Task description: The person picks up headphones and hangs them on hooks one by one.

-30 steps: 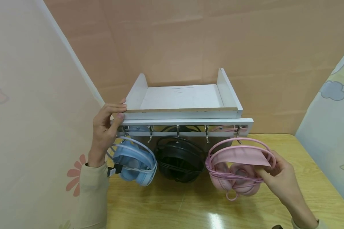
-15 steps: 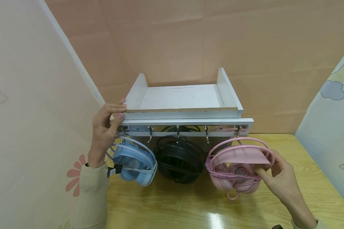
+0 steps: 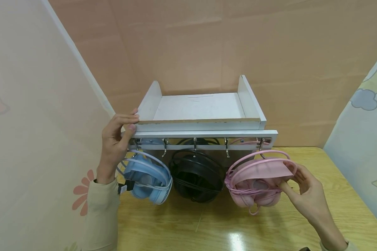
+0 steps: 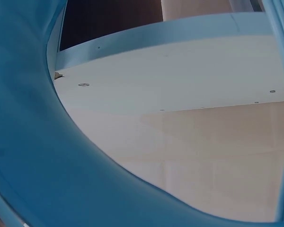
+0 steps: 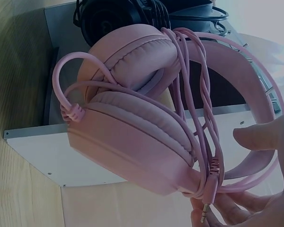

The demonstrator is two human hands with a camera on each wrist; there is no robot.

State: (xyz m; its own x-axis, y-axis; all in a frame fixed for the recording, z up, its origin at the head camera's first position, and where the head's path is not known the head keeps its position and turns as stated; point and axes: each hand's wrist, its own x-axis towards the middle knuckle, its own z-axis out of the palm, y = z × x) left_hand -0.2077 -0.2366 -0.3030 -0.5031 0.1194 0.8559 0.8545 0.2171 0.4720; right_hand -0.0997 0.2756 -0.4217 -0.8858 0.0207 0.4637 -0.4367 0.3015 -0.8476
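My left hand (image 3: pixel 115 139) grips the front left corner of a white shelf rack (image 3: pixel 201 126), fingers over the top and thumb at the front. Pink headphones (image 3: pixel 264 170) overlap the rightmost hook (image 3: pixel 261 146) in the head view. My right hand (image 3: pixel 308 195) holds them by the right side of the headband, thumb on the near side. In the right wrist view their ear cups (image 5: pixel 128 146) hang with the pink cable (image 5: pixel 203 94) wrapped across and its plug (image 5: pixel 209 191) near my fingers. Blue headphones (image 3: pixel 158 193) fill much of the left wrist view with their band (image 4: pixel 33 123).
Black headphones (image 3: pixel 198 190) hang below the middle hook, between the blue and pink pairs. More metal hooks line the rack's front rail. A wooden table (image 3: pixel 213 230) lies below, a brown wall (image 3: pixel 188 42) behind, and patterned panels stand at both sides.
My right hand has moved the pink headphones slightly left, and their ear cups have swung up a little. The black headphones have shifted slightly. My left hand stays on the rack's corner.
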